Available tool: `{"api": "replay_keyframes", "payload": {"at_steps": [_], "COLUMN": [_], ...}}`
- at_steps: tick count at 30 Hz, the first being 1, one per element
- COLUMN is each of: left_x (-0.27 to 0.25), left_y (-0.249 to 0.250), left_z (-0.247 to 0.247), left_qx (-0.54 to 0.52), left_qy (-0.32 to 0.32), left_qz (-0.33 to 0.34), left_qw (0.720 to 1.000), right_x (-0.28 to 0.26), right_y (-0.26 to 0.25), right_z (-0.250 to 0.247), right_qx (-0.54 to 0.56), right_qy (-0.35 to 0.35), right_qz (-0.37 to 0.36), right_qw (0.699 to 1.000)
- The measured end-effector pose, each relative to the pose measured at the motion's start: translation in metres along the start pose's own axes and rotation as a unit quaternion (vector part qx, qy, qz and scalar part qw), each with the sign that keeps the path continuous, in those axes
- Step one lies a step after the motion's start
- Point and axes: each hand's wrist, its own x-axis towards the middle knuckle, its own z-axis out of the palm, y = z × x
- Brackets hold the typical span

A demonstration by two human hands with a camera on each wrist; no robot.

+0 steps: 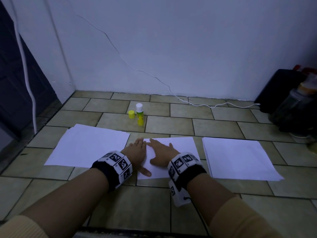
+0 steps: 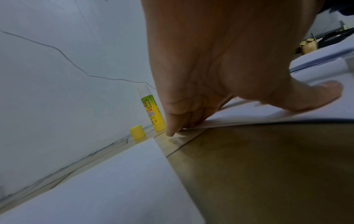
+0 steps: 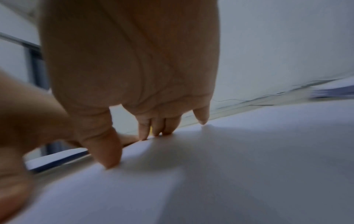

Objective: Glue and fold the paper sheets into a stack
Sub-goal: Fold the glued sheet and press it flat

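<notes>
Paper, three white lots on a tiled floor [image 1: 171, 121], seen from the head view. Middle sheet [image 1: 178, 148] lies under both hands; whether it is single or folded double cannot be told from above. Left wrist view shows its near edge lifted slightly off the tile. Left pile [image 1: 89, 145] shows several offset edges at its far corner. Right pile [image 1: 240, 158] shows layered edges along its left side.

Left hand [image 1: 135, 152]: flat, fingers straight and together, pressing along the middle sheet's left edge, thumb spread onto the paper; fingertips [image 2: 170, 131] reach the tile just past the sheet's corner. Grips nothing.

Right hand [image 1: 163, 153]: flat on the sheet, fingers straight and spread, pressing down. Right wrist view is blurred; fingertips [image 3: 201, 119] sit at the far edge of the paper. Holds nothing. Index fingers of the two hands nearly meet.

Narrow strips of bare tile separate the three lots. Open tile lies behind them up to the wall [image 1: 188, 48].

Glue stick [image 1: 140, 115] stands upright behind the gap between the left pile and the middle sheet, uncapped; yellow cap [image 1: 131, 114] on the floor just beside it, apart.

White cable [image 1: 205, 105] runs down the wall and along the floor to a dark object [image 1: 277, 90] at far right, partly cut off and too dim to identify. Dark door [image 1: 20, 83] at left.
</notes>
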Motion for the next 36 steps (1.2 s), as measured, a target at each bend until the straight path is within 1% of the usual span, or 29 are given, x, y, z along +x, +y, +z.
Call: {"api": "replay_keyframes", "payload": {"at_steps": [4,7,10,13,15,18,19,21,22,23,25,27,32,34,36], "left_x": [-0.003,-0.005,-0.007,-0.01,-0.012,-0.011,-0.009,-0.006,-0.004,-0.004,-0.003,-0.003,-0.002,-0.001,0.003], "left_y": [0.001,0.002,0.002,-0.001,-0.004,-0.004,-0.003,0.004,0.009,0.015,0.025,0.032,0.034,0.03,0.026], "left_z": [-0.002,-0.003,-0.005,-0.006,-0.008,-0.013,-0.015,-0.018,-0.019,-0.019,-0.019,-0.019,-0.02,-0.02,-0.015], "left_qx": [-0.023,-0.014,0.008,0.038,0.038,0.055,0.072,0.098,0.099,0.095,0.092,0.097,0.097,0.069,0.049], "left_qy": [0.008,0.005,-0.002,-0.011,-0.015,-0.001,0.02,0.081,0.107,0.122,0.125,0.126,0.138,0.132,0.125], "left_qz": [-0.004,0.0,0.002,0.011,0.012,0.005,-0.001,-0.014,-0.008,0.013,0.069,0.088,0.064,0.046,0.028], "left_qw": [1.0,1.0,1.0,0.999,0.999,0.998,0.997,0.992,0.989,0.988,0.985,0.983,0.984,0.988,0.991], "right_x": [-0.012,-0.021,-0.028,-0.033,-0.031,-0.03,-0.031,-0.035,-0.035,-0.035,-0.032,-0.029,-0.021,-0.017,-0.013], "right_y": [0.033,0.059,0.079,0.079,0.076,0.067,0.063,0.056,0.053,0.051,0.047,0.042,0.024,0.016,0.01], "right_z": [-0.009,-0.015,-0.02,-0.02,-0.019,-0.015,-0.013,-0.011,-0.01,-0.011,-0.011,-0.011,-0.006,-0.003,0.002], "right_qx": [0.045,0.077,0.124,0.112,0.098,0.077,0.05,-0.024,-0.053,-0.067,-0.055,-0.031,0.028,0.05,0.041], "right_qy": [0.003,0.017,0.022,0.03,0.043,0.061,0.066,0.088,0.094,0.089,0.068,0.052,0.048,0.054,0.068], "right_qz": [0.063,0.12,0.162,0.175,0.182,0.196,0.197,0.194,0.194,0.197,0.204,0.205,0.167,0.142,0.117], "right_qw": [0.997,0.99,0.979,0.978,0.978,0.976,0.977,0.977,0.975,0.974,0.975,0.977,0.984,0.987,0.99]}}
